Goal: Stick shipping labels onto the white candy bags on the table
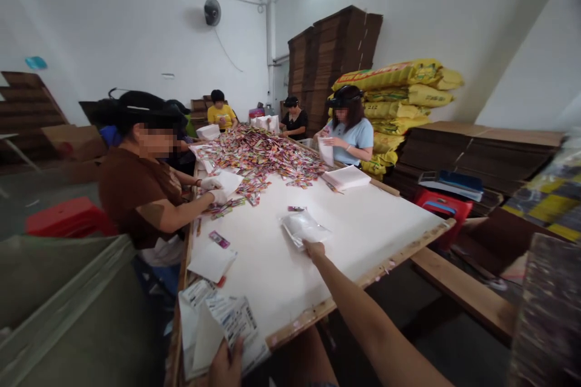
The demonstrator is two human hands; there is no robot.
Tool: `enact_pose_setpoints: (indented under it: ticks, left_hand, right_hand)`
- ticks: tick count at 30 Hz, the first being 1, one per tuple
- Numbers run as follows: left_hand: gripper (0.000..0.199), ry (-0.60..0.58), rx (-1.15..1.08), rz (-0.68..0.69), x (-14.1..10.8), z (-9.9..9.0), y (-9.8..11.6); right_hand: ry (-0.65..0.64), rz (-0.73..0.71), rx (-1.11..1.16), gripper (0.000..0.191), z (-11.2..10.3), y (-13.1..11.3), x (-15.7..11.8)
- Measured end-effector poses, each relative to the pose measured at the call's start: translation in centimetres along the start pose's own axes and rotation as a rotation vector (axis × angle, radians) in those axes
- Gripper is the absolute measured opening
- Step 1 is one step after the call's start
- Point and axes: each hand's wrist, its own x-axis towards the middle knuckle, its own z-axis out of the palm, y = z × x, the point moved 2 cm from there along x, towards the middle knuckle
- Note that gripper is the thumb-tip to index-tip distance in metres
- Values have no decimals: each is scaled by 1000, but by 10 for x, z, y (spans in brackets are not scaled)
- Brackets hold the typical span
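My right hand (314,249) is closed on the near edge of a clear plastic bag (303,227) lying on the white table (267,260). At the bottom, my left hand (227,363) grips printed white sheets (236,320) at the table's near left corner. Beyond them lie a blank white packet (212,261) and a small purple packet (219,239). Another small packet (297,208) rests just past the plastic bag. A large heap of colourful small packets (267,151) covers the far part of the table.
A person in brown (136,193) wearing white gloves works at the left edge. A person in light blue (351,133) stands at the right, near a white paper stack (346,177). A large bin (77,290) is at left; a red stool (445,208) is at right.
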Motion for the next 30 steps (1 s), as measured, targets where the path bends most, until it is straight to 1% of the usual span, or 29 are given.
enact_pose_setpoints:
  ticks: [2, 4, 8, 9, 10, 11, 12, 14, 15, 17, 18, 19, 21, 23, 24, 25, 27, 28, 30]
  left_hand:
    - [54, 29, -21, -4, -5, 0, 4]
    - [53, 49, -66, 6, -11, 1, 9]
    - [48, 70, -169, 19, -19, 1, 21]
    - [47, 73, -185, 14, -20, 1, 22]
    - [46, 75, -204, 8, -20, 2, 23]
    - [44, 75, -226, 0, -19, 2, 24]
    - [42, 76, -253, -10, -19, 2, 24]
    - [39, 89, -317, -33, -18, 1, 23]
    - [39, 101, -352, -46, -18, 0, 23]
    - [39, 131, -421, -73, -20, -5, 24]
    - [39, 144, -454, -88, -22, -8, 25]
    - [40, 152, -485, -103, -25, -12, 26]
    - [42, 149, -545, -133, -33, -18, 33]
    - [43, 122, -602, -163, -40, -21, 45]
    - [44, 103, -630, -180, -43, -23, 52]
    - [43, 81, -662, -200, -46, -24, 61]
    - [45, 29, -745, -246, -48, -26, 80]
    - [48, -2, -790, -262, -49, -28, 89]
    - [49, -54, -913, -355, -48, -32, 104]
  right_hand:
    - [-17, 11, -43, 21, -6, -11, 8]
    - [-9, -46, -82, 19, -24, -30, 18]
    - [-18, -311, -113, 29, -78, -84, 39]
    - [-31, -395, -117, 31, -87, -97, 41]
    - [-51, -506, -125, 32, -92, -110, 39]
    - [-83, -640, -137, 31, -91, -120, 33]
    - [-143, -787, -152, 31, -84, -126, 22]
    - [-326, -1044, -187, 30, -56, -127, -12]
    - [-424, -1122, -209, 31, -38, -121, -33]
    - [-573, -1157, -216, 34, -3, -103, -76]
    - [-604, -1137, -179, 35, 10, -94, -96]
    - [-627, -1095, -107, 36, 20, -87, -115]
    - [-722, -968, 108, 40, 30, -81, -145]
    - [-824, -862, 286, 48, 27, -85, -167]
    - [-847, -844, 329, 48, 22, -90, -176]
    - [-845, -845, 346, 42, 17, -95, -182]
    - [-774, -867, 341, 22, 7, -102, -190]
    - [-741, -886, 328, 16, 3, -103, -193]
    - [-723, -952, 282, 16, -3, -99, -203]
